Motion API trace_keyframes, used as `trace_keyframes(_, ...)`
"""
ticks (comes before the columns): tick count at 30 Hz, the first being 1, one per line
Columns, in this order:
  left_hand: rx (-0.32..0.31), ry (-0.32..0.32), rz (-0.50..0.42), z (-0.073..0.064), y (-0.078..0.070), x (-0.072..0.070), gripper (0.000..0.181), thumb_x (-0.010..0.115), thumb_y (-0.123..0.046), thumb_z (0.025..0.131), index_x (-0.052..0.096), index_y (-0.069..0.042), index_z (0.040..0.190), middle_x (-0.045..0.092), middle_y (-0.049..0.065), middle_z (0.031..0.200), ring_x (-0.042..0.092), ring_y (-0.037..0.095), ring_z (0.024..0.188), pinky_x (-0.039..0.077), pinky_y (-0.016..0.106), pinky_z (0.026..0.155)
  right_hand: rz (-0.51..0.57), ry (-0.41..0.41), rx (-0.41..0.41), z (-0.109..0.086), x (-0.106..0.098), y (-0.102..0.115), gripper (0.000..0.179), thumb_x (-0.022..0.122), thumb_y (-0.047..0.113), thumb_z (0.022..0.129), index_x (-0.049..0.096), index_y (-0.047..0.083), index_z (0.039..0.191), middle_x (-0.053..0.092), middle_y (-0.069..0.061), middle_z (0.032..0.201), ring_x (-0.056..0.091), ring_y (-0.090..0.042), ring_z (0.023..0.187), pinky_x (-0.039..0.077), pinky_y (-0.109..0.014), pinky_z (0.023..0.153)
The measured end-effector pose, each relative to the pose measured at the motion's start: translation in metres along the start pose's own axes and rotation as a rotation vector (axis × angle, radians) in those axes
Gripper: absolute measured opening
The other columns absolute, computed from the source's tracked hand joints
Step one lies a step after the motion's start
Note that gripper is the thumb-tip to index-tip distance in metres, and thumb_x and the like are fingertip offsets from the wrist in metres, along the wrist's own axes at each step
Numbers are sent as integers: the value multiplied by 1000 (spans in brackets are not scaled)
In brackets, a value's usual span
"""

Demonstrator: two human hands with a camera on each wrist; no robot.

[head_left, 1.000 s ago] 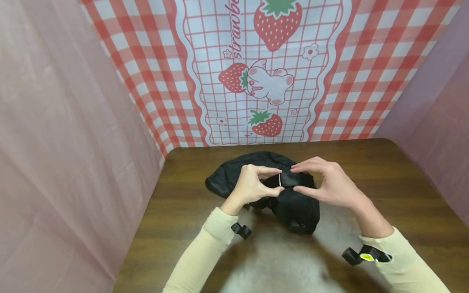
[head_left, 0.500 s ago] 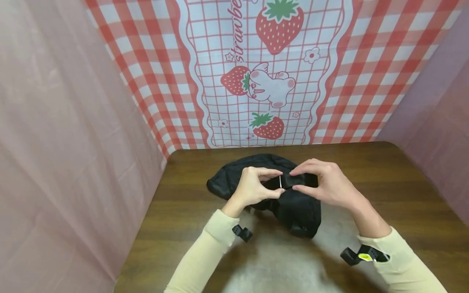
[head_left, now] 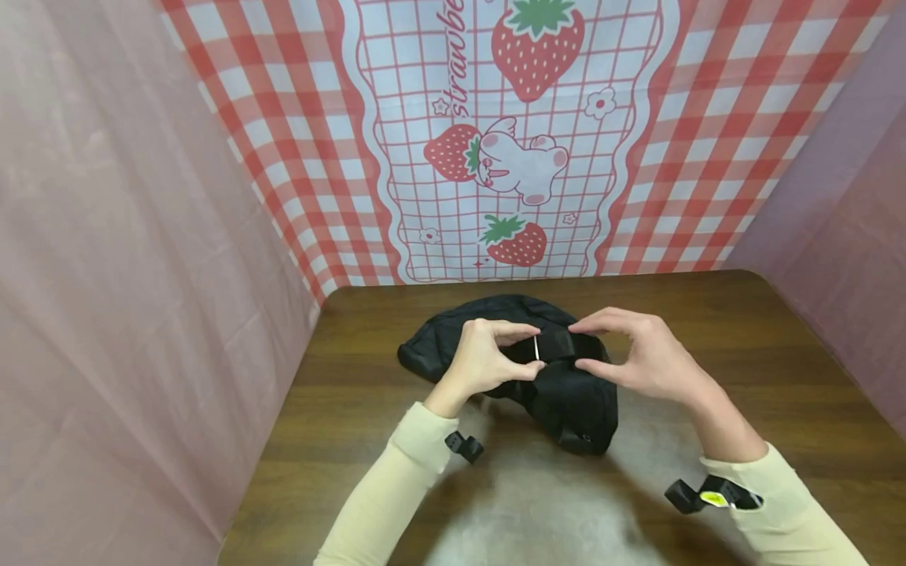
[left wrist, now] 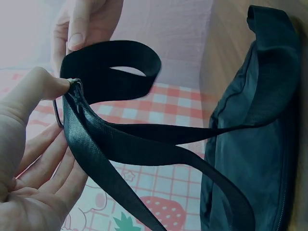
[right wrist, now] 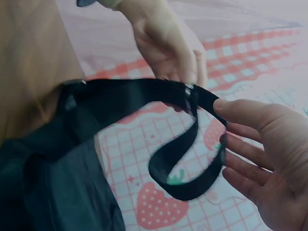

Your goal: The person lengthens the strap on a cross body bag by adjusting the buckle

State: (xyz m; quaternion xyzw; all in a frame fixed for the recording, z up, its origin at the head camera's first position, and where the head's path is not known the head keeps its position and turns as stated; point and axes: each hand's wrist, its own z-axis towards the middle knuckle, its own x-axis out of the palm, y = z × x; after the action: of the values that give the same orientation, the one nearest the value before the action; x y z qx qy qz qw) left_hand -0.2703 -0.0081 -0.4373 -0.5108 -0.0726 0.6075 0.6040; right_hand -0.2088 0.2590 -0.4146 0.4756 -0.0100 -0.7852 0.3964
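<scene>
A black fabric bag [head_left: 576,413] with a wide webbing strap [right wrist: 187,190] lies on the table. Thumb and fingers of my left hand [head_left: 476,358] pinch a thin metal strap slider [head_left: 536,347] by its two ends. In the left wrist view, the strap passes through this slider [left wrist: 57,115] and bends into a loop [left wrist: 115,72] beyond it. My right hand [head_left: 654,358] holds that loop by its edges, thumb on one side and fingers on the other. From the slider, more strap runs down to the bag [left wrist: 240,159]. The head view hides most of the strap behind my hands.
The brown wooden table [head_left: 340,409] carries the bag near its back edge. Behind it hangs a red-checked strawberry cloth [head_left: 495,157]. Pink curtains [head_left: 127,275] stand at both sides. Each sleeve bears a small black wrist camera [head_left: 463,446].
My right hand moved slightly left toward the slider, then back right, away from it, with the strap loop. The left hand keeps its pinch on the slider. The bag stays in place.
</scene>
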Motion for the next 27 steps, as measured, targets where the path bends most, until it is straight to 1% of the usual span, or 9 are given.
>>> trace_keyframes(2, -1, 2, -1, 0, -1, 0, 44, 95, -16, 74, 83, -5, 114, 83, 8, 111, 81, 20, 103, 64, 24, 90, 3, 16, -8, 2, 6, 1, 54, 99, 18, 74, 78, 22, 124, 78, 10, 117, 71, -9, 105, 54, -17, 91)
trace_keyframes(4, -3, 5, 0, 0, -3, 0, 44, 95, -16, 74, 83, -5, 115, 83, 9, 112, 81, 20, 104, 63, 22, 90, 1, 28, -7, 5, 11, 3, 53, 99, 20, 75, 78, 21, 125, 78, 9, 118, 71, -10, 106, 58, -26, 91)
trace_keyframes(9, 1, 21, 9, -1, -6, -1, 44, 95, -17, 75, 83, -6, 116, 83, 9, 113, 80, 20, 105, 62, 18, 90, -8, 42, 2, 8, 13, 7, 48, 98, 20, 76, 81, 20, 121, 79, 7, 112, 73, -12, 102, 63, -41, 88)
trace_keyframes(11, 6, 27, 6, -1, -5, -2, 44, 95, -17, 75, 83, -6, 116, 83, 9, 113, 80, 19, 105, 61, 18, 90, -6, 44, 1, 8, 12, 6, 47, 98, 20, 75, 82, 21, 119, 79, 6, 110, 73, -12, 100, 63, -41, 86)
trace_keyframes(13, 8, 34, -1, -1, -5, -2, 44, 95, -17, 75, 83, -7, 116, 83, 9, 113, 80, 18, 106, 61, 18, 91, -5, 41, 2, 7, 12, 5, 47, 98, 19, 75, 83, 21, 119, 79, 6, 109, 72, -11, 97, 62, -37, 83)
trace_keyframes(18, 8, 39, -14, -2, -1, -4, 43, 95, -18, 75, 83, -8, 116, 83, 8, 113, 80, 15, 105, 61, 18, 91, 6, 25, 8, 5, 9, 2, 47, 99, 16, 73, 84, 21, 117, 80, 6, 107, 72, -10, 95, 56, -21, 78)
trace_keyframes(22, 6, 35, -16, -3, 2, -5, 44, 95, -17, 75, 82, -8, 116, 83, 8, 112, 80, 17, 105, 62, 20, 92, 3, 6, 26, 1, 3, -1, 48, 100, 15, 72, 84, 21, 117, 80, 6, 107, 72, -10, 96, 52, -12, 81)
trace_keyframes(27, -18, 27, -12, -5, 5, -7, 43, 95, -17, 75, 83, -7, 115, 83, 7, 112, 80, 18, 105, 61, 19, 91, 11, -30, 50, -4, -3, -5, 50, 100, 13, 70, 84, 20, 116, 81, 8, 107, 72, -7, 98, 48, -5, 86)
